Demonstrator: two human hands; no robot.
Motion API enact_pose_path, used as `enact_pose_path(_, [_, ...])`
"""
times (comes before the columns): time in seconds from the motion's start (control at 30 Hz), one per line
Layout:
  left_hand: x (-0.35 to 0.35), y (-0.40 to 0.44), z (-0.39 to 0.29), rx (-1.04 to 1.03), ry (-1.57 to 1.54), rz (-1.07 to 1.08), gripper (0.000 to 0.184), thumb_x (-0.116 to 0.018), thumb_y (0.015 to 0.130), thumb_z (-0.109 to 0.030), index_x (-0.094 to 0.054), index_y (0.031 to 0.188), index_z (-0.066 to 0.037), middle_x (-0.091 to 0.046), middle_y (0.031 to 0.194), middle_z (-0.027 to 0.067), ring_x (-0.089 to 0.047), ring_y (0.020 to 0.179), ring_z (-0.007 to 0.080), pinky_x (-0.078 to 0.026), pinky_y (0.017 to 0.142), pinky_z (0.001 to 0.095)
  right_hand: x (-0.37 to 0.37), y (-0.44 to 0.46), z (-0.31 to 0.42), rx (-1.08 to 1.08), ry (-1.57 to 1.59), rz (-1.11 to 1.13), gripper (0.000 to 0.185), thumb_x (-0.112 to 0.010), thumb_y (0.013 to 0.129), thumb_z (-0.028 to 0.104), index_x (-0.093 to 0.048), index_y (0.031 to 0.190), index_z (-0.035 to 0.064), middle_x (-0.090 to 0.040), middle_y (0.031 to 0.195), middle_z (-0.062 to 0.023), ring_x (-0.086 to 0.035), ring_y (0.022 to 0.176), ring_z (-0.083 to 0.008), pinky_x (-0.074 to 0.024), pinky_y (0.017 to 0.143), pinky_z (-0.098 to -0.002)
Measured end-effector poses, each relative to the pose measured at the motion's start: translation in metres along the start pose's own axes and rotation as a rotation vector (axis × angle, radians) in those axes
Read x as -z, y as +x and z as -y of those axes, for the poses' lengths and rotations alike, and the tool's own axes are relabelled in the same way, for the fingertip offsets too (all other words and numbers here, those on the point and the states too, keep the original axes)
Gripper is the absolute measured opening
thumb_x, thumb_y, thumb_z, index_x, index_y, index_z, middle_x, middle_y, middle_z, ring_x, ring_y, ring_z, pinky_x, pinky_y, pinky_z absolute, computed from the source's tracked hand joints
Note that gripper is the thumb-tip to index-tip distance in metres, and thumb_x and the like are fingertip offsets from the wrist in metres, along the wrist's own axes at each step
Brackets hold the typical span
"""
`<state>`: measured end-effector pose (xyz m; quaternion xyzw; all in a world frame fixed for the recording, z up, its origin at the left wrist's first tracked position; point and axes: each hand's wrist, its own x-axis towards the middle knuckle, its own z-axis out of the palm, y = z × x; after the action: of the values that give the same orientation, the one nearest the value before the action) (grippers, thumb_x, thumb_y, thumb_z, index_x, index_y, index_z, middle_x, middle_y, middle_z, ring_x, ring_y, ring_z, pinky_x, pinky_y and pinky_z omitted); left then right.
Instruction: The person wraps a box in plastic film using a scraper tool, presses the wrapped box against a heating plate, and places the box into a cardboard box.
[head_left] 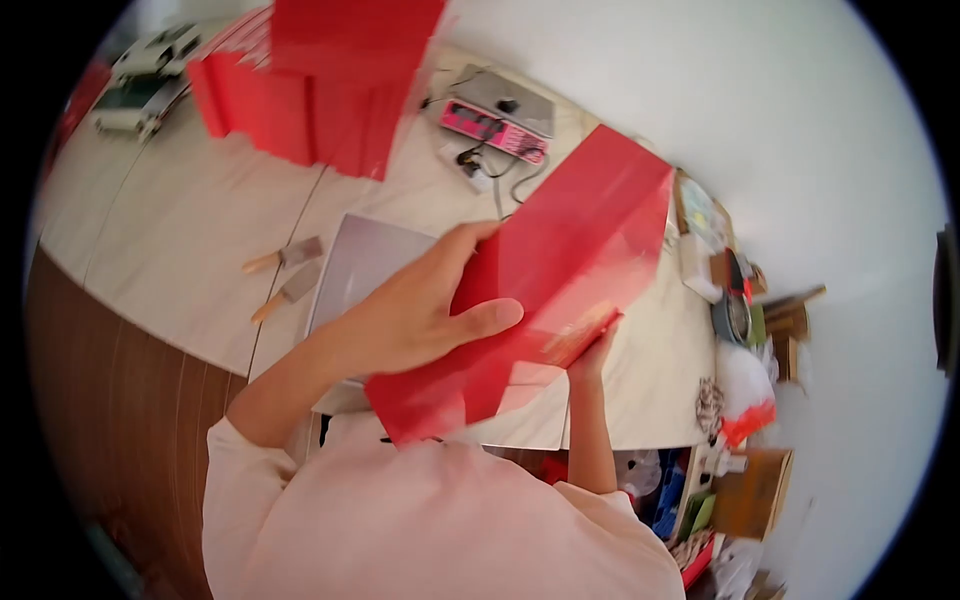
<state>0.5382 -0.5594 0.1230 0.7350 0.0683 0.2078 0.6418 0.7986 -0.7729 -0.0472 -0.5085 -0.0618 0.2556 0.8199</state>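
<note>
A long, glossy red folded card piece (570, 235) is held tilted above the table, with faint gold print near its lower edge. Across its left part lies my left hand (440, 300), thumb on the near face and fingers going behind it. My right hand (594, 352) grips the lower right edge, its fingers partly hidden by the card. Partly under my left forearm and the card is a pale grey flat tray or panel (365, 262). Two wooden-handled brushes or scrapers, one upper (283, 256) and one lower (287, 291), lie to its left.
A tall stack of red card pieces (300, 110) stands at the back left. Behind the card sits a scale with a pink panel (495, 130) and black cables. A green and white device (145, 90) is at far left. Boxes and bags (750, 390) line the right wall.
</note>
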Motion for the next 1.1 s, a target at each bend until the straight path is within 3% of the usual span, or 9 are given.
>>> enact_pose_path(0.13, [-0.027, 0.018, -0.021, -0.150, -0.110, 0.303, 0.064, -0.054, 0.093, -0.036, -0.030, 0.140, 0.000, -0.044, 0.125, 0.0167, -0.043, 0.120, 0.0251, -0.035, 0.104, 0.0371, 0.025, -0.003, 0.002, -0.166, 0.095, -0.085, 0.068, -0.039, 0.090, 0.065, -0.049, 0.129, 0.0103, -0.057, 0.121, -0.0053, -0.055, 0.111, -0.0204, -0.0475, 0.092, -0.0372])
enact_pose_path(0.27, [-0.061, 0.028, -0.022, -0.155, -0.270, 0.436, 0.068, -0.049, 0.096, -0.033, -0.017, 0.148, -0.005, -0.034, 0.133, 0.0138, -0.034, 0.128, 0.0229, -0.031, 0.107, 0.0388, 0.024, -0.032, 0.021, -0.224, 0.151, 0.059, 0.070, -0.034, 0.092, 0.064, -0.047, 0.132, 0.0080, -0.053, 0.130, -0.0085, -0.053, 0.117, -0.0230, -0.0470, 0.094, -0.0379])
enact_pose_path(0.4, [-0.089, 0.036, -0.020, -0.077, -0.324, 0.426, 0.067, -0.046, 0.097, -0.032, -0.017, 0.148, -0.003, -0.029, 0.145, 0.0119, -0.026, 0.136, 0.0218, -0.023, 0.111, 0.0375, 0.045, -0.044, 0.023, -0.198, 0.209, 0.042, 0.070, -0.034, 0.093, 0.063, -0.046, 0.133, 0.0067, -0.053, 0.129, -0.0099, -0.054, 0.116, -0.0234, -0.0480, 0.093, -0.0389])
enact_pose_path(0.47, [-0.100, 0.044, -0.009, -0.083, -0.089, 0.294, 0.066, -0.041, 0.098, -0.040, -0.016, 0.149, -0.004, -0.025, 0.150, 0.0110, -0.020, 0.140, 0.0217, -0.019, 0.112, 0.0347, 0.054, -0.047, 0.028, -0.278, 0.212, 0.033, 0.067, -0.035, 0.093, 0.061, -0.049, 0.129, 0.0072, -0.057, 0.124, -0.0090, -0.056, 0.113, -0.0228, -0.0488, 0.092, -0.0383])
enact_pose_path(0.57, [-0.118, 0.055, -0.013, 0.004, -0.218, 0.235, 0.072, -0.035, 0.098, -0.050, -0.017, 0.148, -0.003, -0.023, 0.152, 0.0102, -0.017, 0.142, 0.0211, -0.017, 0.112, 0.0321, 0.069, -0.058, 0.035, -0.323, 0.225, 0.034, 0.060, -0.038, 0.093, 0.057, -0.054, 0.123, 0.0077, -0.060, 0.116, -0.0072, -0.058, 0.107, -0.0212, -0.0493, 0.090, -0.0368])
enact_pose_path(0.67, [-0.131, 0.070, -0.011, 0.153, -0.352, 0.178, 0.075, -0.033, 0.096, -0.056, -0.017, 0.149, -0.005, -0.025, 0.151, 0.0087, -0.023, 0.139, 0.0203, -0.019, 0.111, 0.0308, 0.075, -0.069, 0.032, -0.301, 0.250, 0.038, 0.054, -0.040, 0.093, 0.053, -0.055, 0.119, 0.0077, -0.060, 0.112, -0.0059, -0.058, 0.103, -0.0196, -0.0490, 0.087, -0.0356])
enact_pose_path(0.83, [-0.134, 0.082, 0.005, 0.328, -0.455, 0.069, 0.065, -0.043, 0.094, -0.056, -0.038, 0.142, -0.012, -0.044, 0.138, 0.0041, -0.041, 0.125, 0.0170, -0.031, 0.104, 0.0315, 0.078, -0.073, 0.035, -0.293, 0.199, 0.064, 0.045, -0.044, 0.093, 0.046, -0.057, 0.113, 0.0075, -0.060, 0.105, -0.0037, -0.058, 0.096, -0.0171, -0.0485, 0.081, -0.0336])
enact_pose_path(0.93, [-0.122, 0.080, 0.000, 0.355, -0.673, -0.100, 0.055, -0.049, 0.093, -0.052, -0.048, 0.131, -0.012, -0.051, 0.128, 0.0018, -0.048, 0.117, 0.0160, -0.037, 0.098, 0.0310, 0.074, -0.074, 0.050, -0.304, 0.103, 0.110, 0.039, -0.046, 0.093, 0.041, -0.058, 0.109, 0.0075, -0.060, 0.101, -0.0024, -0.058, 0.092, -0.0155, -0.0482, 0.078, -0.0324])
enact_pose_path(1.1, [-0.070, 0.099, 0.042, 0.177, -0.707, -0.029, 0.047, -0.050, 0.092, -0.044, -0.048, 0.127, -0.013, -0.055, 0.123, 0.0029, -0.051, 0.115, 0.0203, -0.042, 0.096, 0.0400, 0.061, -0.058, 0.083, -0.300, -0.163, 0.280, 0.030, -0.049, 0.093, 0.034, -0.060, 0.103, 0.0073, -0.060, 0.094, -0.0002, -0.058, 0.085, -0.0130, -0.0477, 0.073, -0.0304])
